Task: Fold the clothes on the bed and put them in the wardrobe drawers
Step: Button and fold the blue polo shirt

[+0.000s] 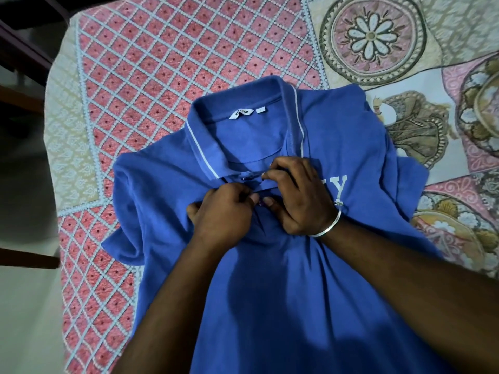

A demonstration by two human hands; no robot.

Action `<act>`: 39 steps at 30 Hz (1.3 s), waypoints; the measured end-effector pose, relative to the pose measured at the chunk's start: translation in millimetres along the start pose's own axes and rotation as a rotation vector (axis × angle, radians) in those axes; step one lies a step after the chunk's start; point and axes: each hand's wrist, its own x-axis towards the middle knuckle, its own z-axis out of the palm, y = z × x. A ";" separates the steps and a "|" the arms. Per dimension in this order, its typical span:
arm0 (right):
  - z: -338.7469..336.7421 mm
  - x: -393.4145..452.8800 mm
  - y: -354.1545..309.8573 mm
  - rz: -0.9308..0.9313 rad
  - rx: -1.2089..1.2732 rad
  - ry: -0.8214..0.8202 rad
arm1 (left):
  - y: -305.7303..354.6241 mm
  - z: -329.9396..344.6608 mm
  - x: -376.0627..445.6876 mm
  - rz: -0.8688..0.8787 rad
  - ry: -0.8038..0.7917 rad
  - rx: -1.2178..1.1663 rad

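A blue polo shirt [270, 279] lies face up on the bed, collar pointing away from me, with a white stripe along the collar edge and white letters on the chest. Both hands meet at the button placket just below the collar. My left hand [222, 214] pinches the placket fabric from the left with curled fingers. My right hand [299, 195], with a silver bangle at the wrist, pinches the placket's other edge from the right. The left sleeve spreads out flat; the right sleeve is bunched near the shoulder.
The bed [151, 76] carries a quilt with a pink diamond pattern on the left and floral medallion patches [372, 36] on the right. Its left edge drops to a pale floor [24, 306]. Dark wooden furniture [21, 49] stands at the upper left.
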 end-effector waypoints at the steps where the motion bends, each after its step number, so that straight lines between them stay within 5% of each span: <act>1: 0.2 0.1 0.0 -0.001 0.000 0.005 | 0.8 -0.2 0.7 0.007 -0.006 0.008; 5: 4.1 -2.6 2.6 -0.003 0.008 0.035 | -1.9 4.9 -0.8 0.054 0.057 -0.013; 8: 9.4 -5.8 5.8 -0.009 0.008 0.071 | -9.9 11.0 -3.0 0.099 0.337 -0.349; 11: 10.6 -7.4 7.2 -0.009 0.035 0.102 | -12.5 15.2 6.2 0.253 0.564 -0.363; 24: -2.5 5.9 1.5 0.159 0.207 0.255 | -28.9 45.9 38.1 0.598 0.762 -0.442; 33: -38.4 44.9 26.1 -0.180 0.150 -0.096 | -29.5 46.6 43.7 0.566 0.741 -0.500; 39: -30.8 81.6 21.3 -0.178 0.143 -0.333 | -31.4 47.1 45.9 0.564 0.730 -0.497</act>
